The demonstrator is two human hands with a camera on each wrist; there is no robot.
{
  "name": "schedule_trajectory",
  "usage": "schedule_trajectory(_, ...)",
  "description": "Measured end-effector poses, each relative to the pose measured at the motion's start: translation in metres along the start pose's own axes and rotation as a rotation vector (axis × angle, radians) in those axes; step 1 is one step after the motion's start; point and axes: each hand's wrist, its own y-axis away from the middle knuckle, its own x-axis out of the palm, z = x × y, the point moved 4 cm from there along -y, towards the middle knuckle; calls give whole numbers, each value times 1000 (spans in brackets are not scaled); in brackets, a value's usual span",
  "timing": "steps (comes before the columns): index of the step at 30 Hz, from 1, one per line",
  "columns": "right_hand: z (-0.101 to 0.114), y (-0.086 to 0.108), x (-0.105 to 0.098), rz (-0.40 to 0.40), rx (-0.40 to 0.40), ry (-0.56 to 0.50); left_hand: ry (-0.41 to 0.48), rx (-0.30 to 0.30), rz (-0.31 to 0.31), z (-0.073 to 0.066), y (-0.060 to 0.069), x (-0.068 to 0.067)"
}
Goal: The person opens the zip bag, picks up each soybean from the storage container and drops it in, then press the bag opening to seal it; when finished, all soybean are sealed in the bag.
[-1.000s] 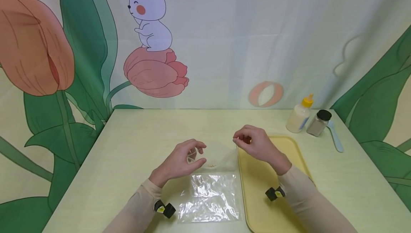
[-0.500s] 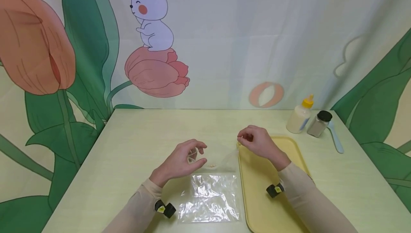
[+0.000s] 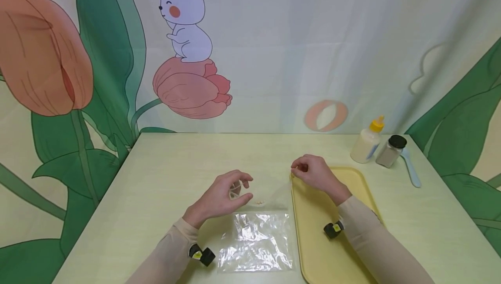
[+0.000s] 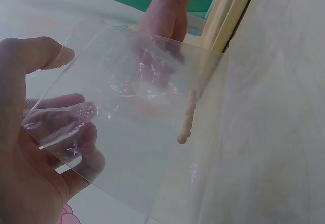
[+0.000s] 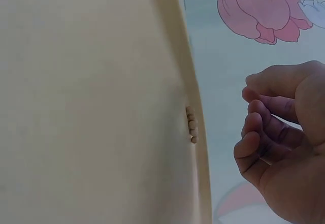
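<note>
Both half-curled: left hand (image 3: 218, 197) grips clear bag (image 4: 137, 150); right hand (image 3: 316, 173) near yellow tray (image 3: 315, 253), drawn into pinch, any hold unclear

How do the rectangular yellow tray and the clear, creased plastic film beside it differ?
The yellow tray is opaque; the plastic film is see-through and glossy. The tray has a raised rim with rounded corners; the film looks flat and creased. Both lie side by side on the table.

The left hand (image 4: 38, 170) at left grips a clear plastic bag (image 4: 137, 153); beige beads (image 4: 189, 118) line up right of centre, the right hand (image 4: 165, 13) at upper centre.
</note>
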Motion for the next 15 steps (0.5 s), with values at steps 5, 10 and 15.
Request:
schedule_trajectory(5,-5,-1,2,25,42,14,1,-1,-1,1,0,0)
schedule_trajectory(10,-9,-3,5,47,73,27,-6,-4,-2,1,-1,0)
schedule_trajectory(15,-14,-5,8,63,84,53,-9,-8,0,0,-1,0)
